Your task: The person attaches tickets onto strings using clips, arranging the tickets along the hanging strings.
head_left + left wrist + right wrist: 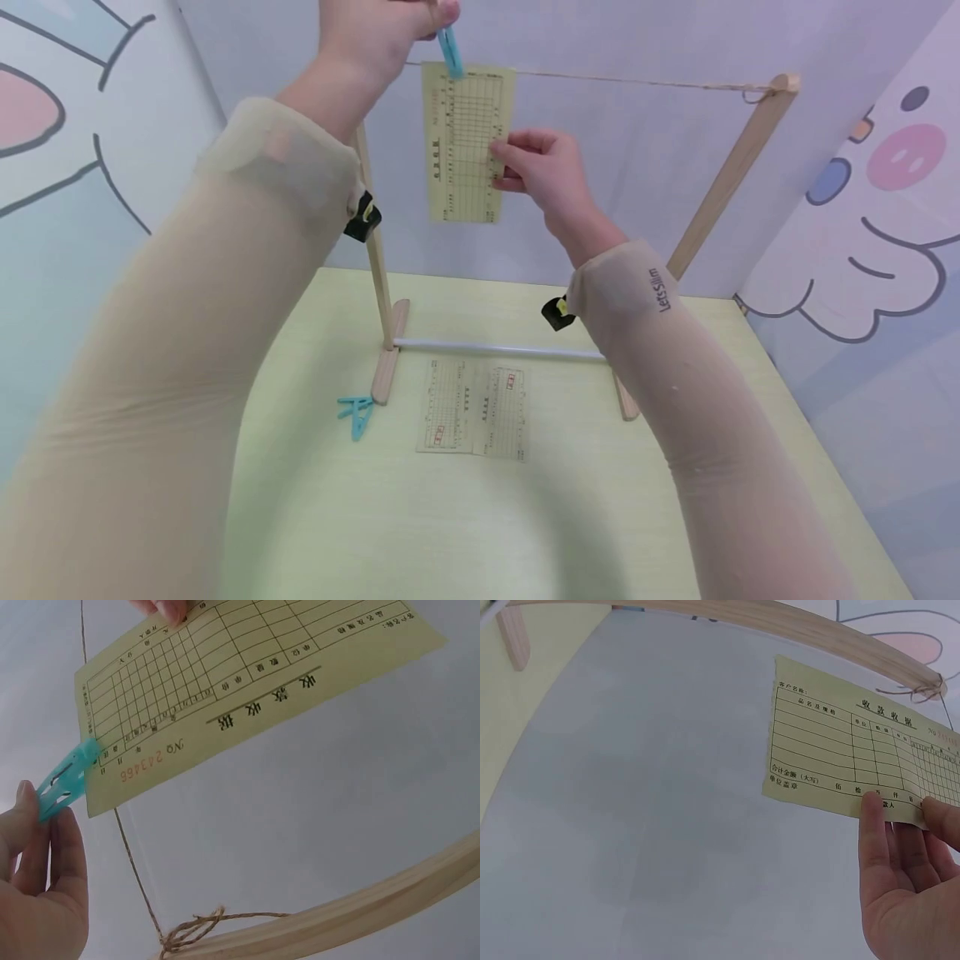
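Note:
A yellow receipt slip (471,150) hangs upright at the twine line (600,78), its printed grid toward me. My left hand (378,37) pinches a light-blue clothespin (450,52) whose tips lie over the slip's top edge. In the left wrist view, that clothespin (69,780) sits near a corner of the slip (262,682), between thumb and fingers. My right hand (551,171) holds the slip's right edge between thumb and fingers. The right wrist view shows this hand (911,877) on the slip's long edge (817,742), with the far corners free.
Wooden posts (731,179) carry the twine, and a white rod (495,347) joins their feet. Another blue clothespin (356,414) lies by the left foot (386,375). Printed receipt paper (446,408) lies on the pale table (420,525). Walls with cartoon pictures (907,158) stand at the sides.

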The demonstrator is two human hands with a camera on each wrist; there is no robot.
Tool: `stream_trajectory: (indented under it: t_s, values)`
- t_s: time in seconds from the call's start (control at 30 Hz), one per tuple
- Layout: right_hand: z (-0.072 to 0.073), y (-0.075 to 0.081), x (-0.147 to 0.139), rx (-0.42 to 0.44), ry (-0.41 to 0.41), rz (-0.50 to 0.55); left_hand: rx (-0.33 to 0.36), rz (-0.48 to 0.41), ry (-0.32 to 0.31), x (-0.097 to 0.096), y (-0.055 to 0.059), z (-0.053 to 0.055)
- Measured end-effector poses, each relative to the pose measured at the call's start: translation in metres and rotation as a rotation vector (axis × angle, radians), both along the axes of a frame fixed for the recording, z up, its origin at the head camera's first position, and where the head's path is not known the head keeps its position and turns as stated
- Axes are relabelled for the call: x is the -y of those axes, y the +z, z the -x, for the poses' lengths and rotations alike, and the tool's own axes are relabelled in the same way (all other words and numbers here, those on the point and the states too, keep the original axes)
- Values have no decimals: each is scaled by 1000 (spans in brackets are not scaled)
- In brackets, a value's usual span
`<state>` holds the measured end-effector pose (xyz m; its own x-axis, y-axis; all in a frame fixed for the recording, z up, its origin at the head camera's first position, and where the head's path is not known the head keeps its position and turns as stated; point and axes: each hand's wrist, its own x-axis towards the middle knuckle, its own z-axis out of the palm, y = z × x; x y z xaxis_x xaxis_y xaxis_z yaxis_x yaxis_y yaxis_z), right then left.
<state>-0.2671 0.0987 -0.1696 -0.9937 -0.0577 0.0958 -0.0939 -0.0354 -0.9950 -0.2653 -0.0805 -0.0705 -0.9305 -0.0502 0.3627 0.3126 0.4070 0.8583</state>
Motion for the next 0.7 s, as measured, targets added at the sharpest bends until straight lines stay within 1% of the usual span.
stream_trajectory:
  t_s: [0.13,0.37,0.53,0.7]
  values:
    - [1,1,2,3,3,-24,17,-44,-22,-1,-3,0]
    - [1,-1,5,4,7,-42,11,-49,-31,0,-7,-2]
    - [1,-2,7,6,13,-65,-11,-45,-31,1,-12,-4]
    - [1,-2,10,7,9,-80,-50,-33,-32,1,-13,-4]
